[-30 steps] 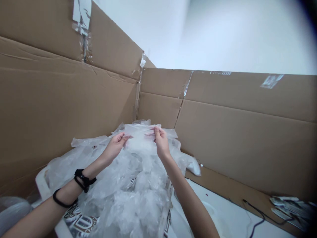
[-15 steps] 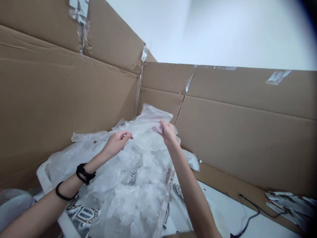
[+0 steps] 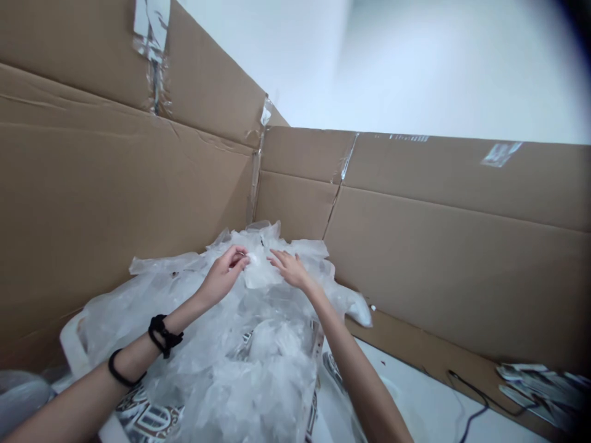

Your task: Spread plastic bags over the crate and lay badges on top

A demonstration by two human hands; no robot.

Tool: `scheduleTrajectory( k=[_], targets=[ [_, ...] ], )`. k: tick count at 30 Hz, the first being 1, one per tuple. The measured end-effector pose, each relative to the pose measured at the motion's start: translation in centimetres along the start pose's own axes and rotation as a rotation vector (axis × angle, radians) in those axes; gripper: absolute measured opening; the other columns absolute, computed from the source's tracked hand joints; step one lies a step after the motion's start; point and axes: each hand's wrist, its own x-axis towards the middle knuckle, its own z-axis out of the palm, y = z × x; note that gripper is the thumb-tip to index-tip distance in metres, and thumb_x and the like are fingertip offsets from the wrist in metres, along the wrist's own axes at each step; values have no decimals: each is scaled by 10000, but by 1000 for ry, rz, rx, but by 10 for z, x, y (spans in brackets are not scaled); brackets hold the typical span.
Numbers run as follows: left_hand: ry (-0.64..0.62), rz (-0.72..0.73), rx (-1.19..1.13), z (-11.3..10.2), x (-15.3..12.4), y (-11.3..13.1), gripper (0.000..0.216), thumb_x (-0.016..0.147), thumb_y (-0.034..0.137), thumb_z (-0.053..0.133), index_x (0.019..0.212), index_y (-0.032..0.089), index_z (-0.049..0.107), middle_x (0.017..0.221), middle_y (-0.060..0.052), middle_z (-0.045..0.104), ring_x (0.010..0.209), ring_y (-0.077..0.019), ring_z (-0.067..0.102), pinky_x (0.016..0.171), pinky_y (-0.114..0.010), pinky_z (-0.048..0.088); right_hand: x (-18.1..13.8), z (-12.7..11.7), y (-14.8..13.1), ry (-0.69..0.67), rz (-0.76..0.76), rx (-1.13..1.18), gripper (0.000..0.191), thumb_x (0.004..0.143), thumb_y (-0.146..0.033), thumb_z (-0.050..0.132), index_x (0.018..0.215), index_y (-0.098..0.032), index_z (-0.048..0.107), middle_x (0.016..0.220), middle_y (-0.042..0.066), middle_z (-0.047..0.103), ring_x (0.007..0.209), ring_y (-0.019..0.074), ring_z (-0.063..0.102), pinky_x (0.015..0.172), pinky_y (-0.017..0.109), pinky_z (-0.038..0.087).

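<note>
A heap of thin, cloudy clear plastic bags (image 3: 198,351) covers a white-rimmed tray (image 3: 70,344). Over the far part of the heap, my left hand (image 3: 226,269) has its thumb and fingers curled together at the edge of a small clear plastic bag (image 3: 262,272). Just across from it, my right hand (image 3: 290,268) reaches over the heap with fingers stretched and apart, close to the same bag. Below the heap, dark patterned pieces with white lettering (image 3: 152,415) show through in places.
Tall cardboard walls (image 3: 438,246) stand behind and to the left, meeting in a taped corner. On the white table (image 3: 415,394) at right lie a black cable (image 3: 480,394) and a stack of flat pieces (image 3: 535,384). Another plastic bundle (image 3: 21,394) sits at lower left.
My right hand has come down and left from the back of the heap, and its fingers have opened from the bag it held raised. My left hand has moved little.
</note>
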Motion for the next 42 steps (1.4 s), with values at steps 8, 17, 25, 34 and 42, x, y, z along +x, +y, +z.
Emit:
scheduleTrajectory(
  k=[8, 17, 25, 34, 42],
  targets=[
    [231, 12, -7, -15, -2, 8, 227, 874, 415, 507, 845, 192, 538, 784, -5, 594, 728, -155, 555, 659, -257, 402, -24, -11, -59, -186, -80, 537, 364, 830, -523, 556, 735, -193, 676, 702, 20, 653, 644, 171, 598, 582, 275, 463],
    [382, 37, -52, -30, 0, 9, 205, 899, 388, 452, 827, 198, 472, 691, 20, 485, 666, -137, 494, 651, -260, 376, -25, -18, -36, 184, 54, 850, 445, 729, -636, 585, 732, -191, 584, 675, 3, 566, 591, 141, 530, 619, 280, 446],
    [202, -197, -285, -17, -2, 13, 411, 801, 525, 589, 991, 161, 565, 947, -56, 623, 835, -176, 572, 741, -287, 448, -36, -2, -57, 268, 29, 795, 458, 841, -600, 442, 992, -203, 614, 961, 71, 646, 893, 222, 611, 793, 346, 472],
    [175, -20, -195, -15, -4, 16, 280, 844, 436, 551, 772, 176, 473, 660, 43, 448, 616, -104, 442, 589, -216, 356, -34, -7, -64, 375, -74, 597, 208, 762, -414, 603, 740, -209, 574, 822, 54, 663, 846, 222, 609, 827, 392, 462],
    [174, -61, -141, -17, -5, 15, 335, 838, 508, 510, 817, 174, 491, 638, 42, 439, 531, -92, 392, 482, -204, 287, -36, -12, -64, 145, 168, 965, 364, 688, -506, 694, 803, -221, 500, 602, -67, 540, 452, 80, 438, 434, 206, 358]
  ],
)
